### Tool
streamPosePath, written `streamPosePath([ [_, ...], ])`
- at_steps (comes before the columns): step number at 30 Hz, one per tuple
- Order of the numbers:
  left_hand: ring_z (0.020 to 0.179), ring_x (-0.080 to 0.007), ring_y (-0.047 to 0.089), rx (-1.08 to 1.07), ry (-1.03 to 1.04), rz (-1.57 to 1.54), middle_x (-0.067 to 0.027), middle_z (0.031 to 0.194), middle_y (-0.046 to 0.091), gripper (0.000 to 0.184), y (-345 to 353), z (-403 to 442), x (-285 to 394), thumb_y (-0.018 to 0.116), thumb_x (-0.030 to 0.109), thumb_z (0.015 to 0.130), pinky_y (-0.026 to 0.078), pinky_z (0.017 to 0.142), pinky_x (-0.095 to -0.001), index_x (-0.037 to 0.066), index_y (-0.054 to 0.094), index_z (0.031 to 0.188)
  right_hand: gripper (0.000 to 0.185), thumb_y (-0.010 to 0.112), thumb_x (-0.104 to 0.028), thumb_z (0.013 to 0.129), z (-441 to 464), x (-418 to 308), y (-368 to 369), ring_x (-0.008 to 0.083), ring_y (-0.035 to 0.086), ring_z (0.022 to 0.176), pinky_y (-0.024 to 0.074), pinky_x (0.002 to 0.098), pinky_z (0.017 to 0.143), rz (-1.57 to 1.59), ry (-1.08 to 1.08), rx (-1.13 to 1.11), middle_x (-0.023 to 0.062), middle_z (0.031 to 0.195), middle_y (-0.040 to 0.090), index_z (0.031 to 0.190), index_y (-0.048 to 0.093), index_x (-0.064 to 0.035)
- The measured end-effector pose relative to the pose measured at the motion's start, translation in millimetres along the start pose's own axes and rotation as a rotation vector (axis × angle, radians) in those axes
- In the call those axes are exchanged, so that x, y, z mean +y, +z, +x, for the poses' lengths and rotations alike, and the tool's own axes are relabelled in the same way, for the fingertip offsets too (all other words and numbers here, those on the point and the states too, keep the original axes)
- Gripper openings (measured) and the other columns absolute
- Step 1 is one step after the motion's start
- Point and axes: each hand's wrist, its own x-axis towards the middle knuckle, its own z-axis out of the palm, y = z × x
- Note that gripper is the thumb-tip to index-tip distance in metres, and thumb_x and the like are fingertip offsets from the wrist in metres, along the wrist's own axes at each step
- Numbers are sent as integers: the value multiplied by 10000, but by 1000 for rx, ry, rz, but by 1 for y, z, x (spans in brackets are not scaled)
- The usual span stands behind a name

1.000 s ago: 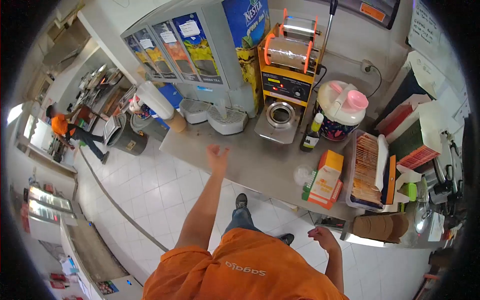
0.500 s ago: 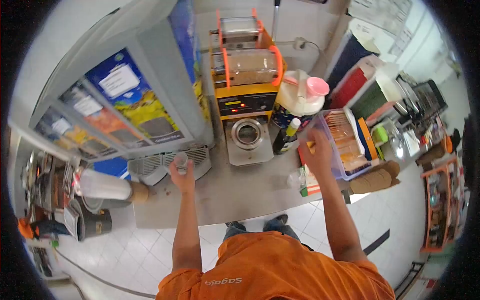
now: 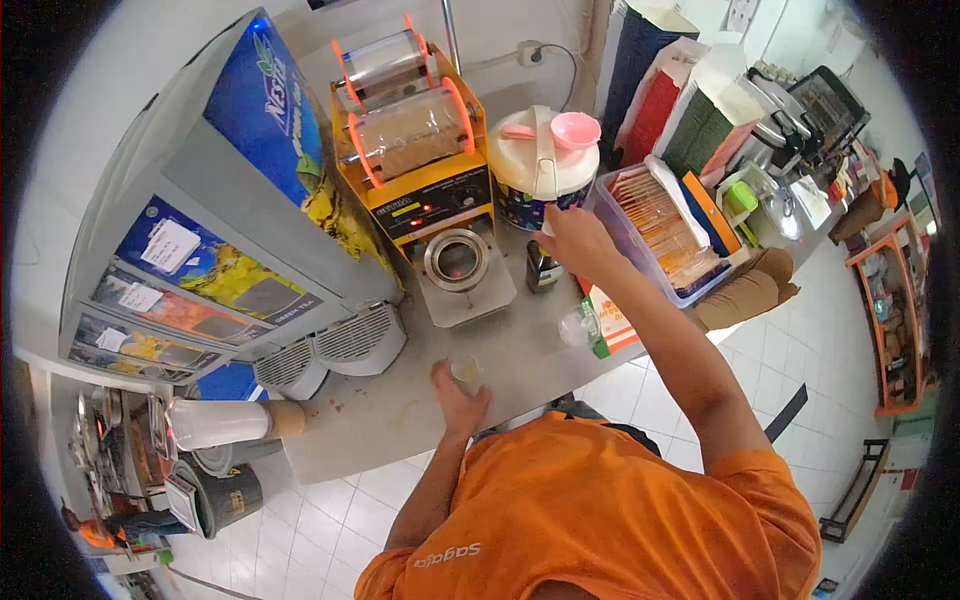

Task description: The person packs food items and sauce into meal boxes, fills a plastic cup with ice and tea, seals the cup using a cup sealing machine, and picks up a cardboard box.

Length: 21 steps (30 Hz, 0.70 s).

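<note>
My left hand (image 3: 460,402) is curled around a small clear plastic cup (image 3: 466,369), low over the metal counter in front of the sealing machine. The cup appears to be upright. My right hand (image 3: 580,242) is closed over the top of a dark bottle (image 3: 543,271), hiding its neck and cap. The bottle stands between the cup sealing machine (image 3: 440,190) and a plastic box (image 3: 660,265) of wrapped sticks. Behind my right hand is a white-lidded jug (image 3: 545,165) with a pink cup on it.
A grey drink dispenser (image 3: 330,270) with drip trays (image 3: 360,340) fills the left. Stacked cups (image 3: 220,425) lie at the counter's left end. Clear lids (image 3: 578,328) and a printed card (image 3: 613,322) lie near the front edge. Brown cup sleeves (image 3: 745,290) are at the right.
My left hand has carried the cup from the drip trays rightward across the counter. My right hand has moved from beside the plastic box onto the bottle's top. The view has turned.
</note>
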Motion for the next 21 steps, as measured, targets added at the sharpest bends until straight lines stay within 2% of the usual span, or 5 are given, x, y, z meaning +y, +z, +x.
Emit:
streamPosePath([
  [4, 1310, -390, 419, 218, 350, -146, -237, 1382, 432, 932, -36, 15, 63, 897, 288, 673, 334, 1108, -515, -7, 397, 1401, 341, 715, -309, 902, -12, -43, -87, 425, 661, 723, 514, 508, 667, 111, -36, 82, 207, 722, 657, 952, 589, 4],
  [6, 1314, -369, 425, 64, 318, -118, -215, 1375, 444, 1010, -52, 54, 141, 909, 324, 664, 328, 1120, -498, -15, 352, 1435, 328, 731, -298, 895, -18, -70, -142, 413, 647, 693, 493, 499, 632, 156, -96, 79, 186, 683, 636, 912, 582, -7],
  [10, 1264, -320, 504, 138, 344, -336, -190, 1339, 500, 964, -26, 106, 229, 939, 313, 629, 403, 1066, -437, -11, 428, 1380, 294, 712, -266, 913, -36, -124, -193, 369, 637, 648, 475, 471, 580, 211, -230, 154, 156, 631, 596, 864, 555, -23],
  [15, 1011, -253, 645, 177, 284, -474, -130, 1126, 624, 780, -43, 82, 216, 921, 130, 604, 517, 889, -361, 32, 539, 1276, 236, 676, -216, 932, -52, -148, -178, 314, 645, 631, 490, 425, 553, 207, -517, 33, 108, 644, 580, 847, 532, -49],
  [21, 981, -231, 662, -69, 66, -531, -120, 1069, 652, 684, -90, 39, 174, 902, 107, 609, 524, 837, -341, 33, 574, 1204, 277, 672, -274, 930, -62, -174, -141, 322, 660, 680, 513, 434, 580, 272, -641, -170, 113, 723, 595, 863, 528, -47],
])
